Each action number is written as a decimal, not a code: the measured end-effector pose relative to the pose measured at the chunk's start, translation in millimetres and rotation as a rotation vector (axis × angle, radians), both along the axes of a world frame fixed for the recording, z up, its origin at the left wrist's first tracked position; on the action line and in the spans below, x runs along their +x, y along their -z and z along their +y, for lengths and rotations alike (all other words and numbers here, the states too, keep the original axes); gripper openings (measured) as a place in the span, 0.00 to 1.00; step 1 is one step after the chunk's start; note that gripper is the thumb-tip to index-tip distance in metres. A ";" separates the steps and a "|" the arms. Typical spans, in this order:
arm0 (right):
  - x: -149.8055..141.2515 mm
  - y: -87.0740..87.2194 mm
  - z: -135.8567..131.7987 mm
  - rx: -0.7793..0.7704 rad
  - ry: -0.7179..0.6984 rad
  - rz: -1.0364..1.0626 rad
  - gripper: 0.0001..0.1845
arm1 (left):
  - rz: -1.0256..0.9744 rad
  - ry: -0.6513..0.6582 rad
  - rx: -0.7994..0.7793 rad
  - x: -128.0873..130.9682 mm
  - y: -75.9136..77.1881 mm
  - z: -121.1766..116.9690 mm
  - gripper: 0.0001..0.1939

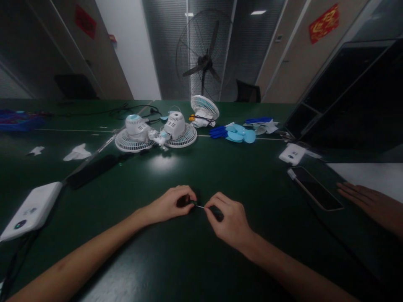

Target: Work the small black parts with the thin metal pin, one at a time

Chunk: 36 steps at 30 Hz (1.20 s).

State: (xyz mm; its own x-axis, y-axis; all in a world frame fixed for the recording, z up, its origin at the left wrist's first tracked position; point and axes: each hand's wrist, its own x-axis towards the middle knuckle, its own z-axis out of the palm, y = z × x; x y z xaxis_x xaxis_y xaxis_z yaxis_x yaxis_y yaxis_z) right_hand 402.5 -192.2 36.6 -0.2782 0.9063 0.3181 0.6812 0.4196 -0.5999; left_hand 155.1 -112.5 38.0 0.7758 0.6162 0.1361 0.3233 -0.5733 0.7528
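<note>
My left hand [176,203] rests low over the green table, its thumb and fingers curled around a small dark piece that they mostly hide. From that piece a thin, pale, shiny rod [199,206] reaches across to my right hand [229,219]. The thumb and index finger of my right hand pinch the rod's other end. Whether the rod and the dark piece are joined, I cannot tell. Both hands are close together at the middle of the table, fingertips a short gap apart.
White fan heads [181,126] and light-blue fan blades [241,133] lie farther back, beside blue gloves [218,131]. A phone [316,188] and a white device [292,154] are at right, near another person's hand [371,203]. A white power bank [33,209] lies at left.
</note>
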 end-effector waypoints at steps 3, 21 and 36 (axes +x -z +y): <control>1.5 0.8 -0.6 0.004 0.025 -0.001 0.05 | 0.001 0.007 0.011 -1.2 -0.5 1.8 0.08; -2.2 0.3 0.3 0.001 0.021 -0.026 0.04 | 0.007 0.061 0.060 0.0 -2.0 1.0 0.07; -1.4 -0.7 2.7 0.018 0.122 0.076 0.07 | -0.024 0.014 -0.084 -0.9 -3.7 -1.0 0.32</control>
State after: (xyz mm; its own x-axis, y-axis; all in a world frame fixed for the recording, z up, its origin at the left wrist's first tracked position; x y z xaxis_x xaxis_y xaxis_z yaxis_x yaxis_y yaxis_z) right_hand 401.1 -189.5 37.3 -0.1411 0.9257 0.3509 0.6805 0.3482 -0.6447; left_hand 154.2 -113.5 41.7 0.7817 0.6151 0.1029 0.2972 -0.5125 0.8056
